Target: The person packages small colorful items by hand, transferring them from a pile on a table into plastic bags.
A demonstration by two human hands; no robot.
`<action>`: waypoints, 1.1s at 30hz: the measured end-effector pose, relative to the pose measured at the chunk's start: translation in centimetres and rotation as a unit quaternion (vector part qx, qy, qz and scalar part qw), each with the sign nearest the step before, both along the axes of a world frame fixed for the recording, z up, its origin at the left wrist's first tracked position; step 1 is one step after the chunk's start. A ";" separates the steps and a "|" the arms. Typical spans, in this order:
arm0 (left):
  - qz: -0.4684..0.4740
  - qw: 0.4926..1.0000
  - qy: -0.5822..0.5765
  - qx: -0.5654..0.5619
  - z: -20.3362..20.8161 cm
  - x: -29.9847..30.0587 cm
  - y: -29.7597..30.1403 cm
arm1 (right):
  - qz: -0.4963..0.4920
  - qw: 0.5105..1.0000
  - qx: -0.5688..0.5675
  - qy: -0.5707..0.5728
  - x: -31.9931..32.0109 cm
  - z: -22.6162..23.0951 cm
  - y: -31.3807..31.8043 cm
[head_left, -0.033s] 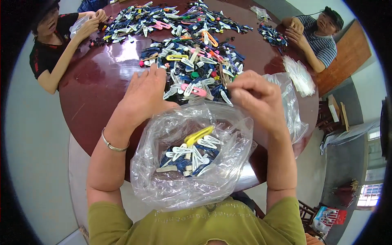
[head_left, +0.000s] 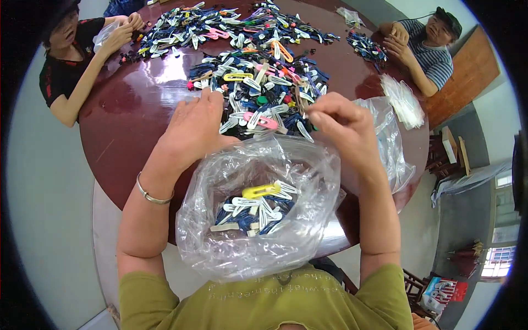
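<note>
A heap of hair clips [head_left: 264,91], mostly white and dark blue with some pink and yellow, lies on the table before me. My left hand [head_left: 198,121] rests at its left edge with fingers stretched out. My right hand [head_left: 346,124] is at the heap's right edge, thumb and fingers pinched together; what they hold, if anything, is hidden. Between my forearms a clear plastic bag [head_left: 201,242] gapes at the table's near edge. Inside lie white clips [head_left: 256,206], dark blue ones, beige pieces and a yellow hair clip [head_left: 260,191].
Larger clip heaps [head_left: 209,30] spread across the far side of the round red-brown table [head_left: 126,143]. Empty clear bags [head_left: 403,102] lie at the right. One person [head_left: 71,60] sits at the far left, another [head_left: 426,55] at the far right with a small clip pile [head_left: 367,49].
The yellow clip in the bag has tipped from a slant to lie flatter and slightly lower left. My right hand has shifted a little at the heap's edge. My left hand stays still.
</note>
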State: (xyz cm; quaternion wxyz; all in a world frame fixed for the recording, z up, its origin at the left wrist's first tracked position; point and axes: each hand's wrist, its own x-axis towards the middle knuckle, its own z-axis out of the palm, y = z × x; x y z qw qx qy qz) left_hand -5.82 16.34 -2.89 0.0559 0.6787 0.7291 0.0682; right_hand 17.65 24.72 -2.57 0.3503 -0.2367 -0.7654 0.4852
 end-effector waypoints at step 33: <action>-0.142 0.961 -0.068 0.228 -3.7 0.0 1.3 | -0.051 0.962 -0.258 0.073 -2.0 -4.5 1.3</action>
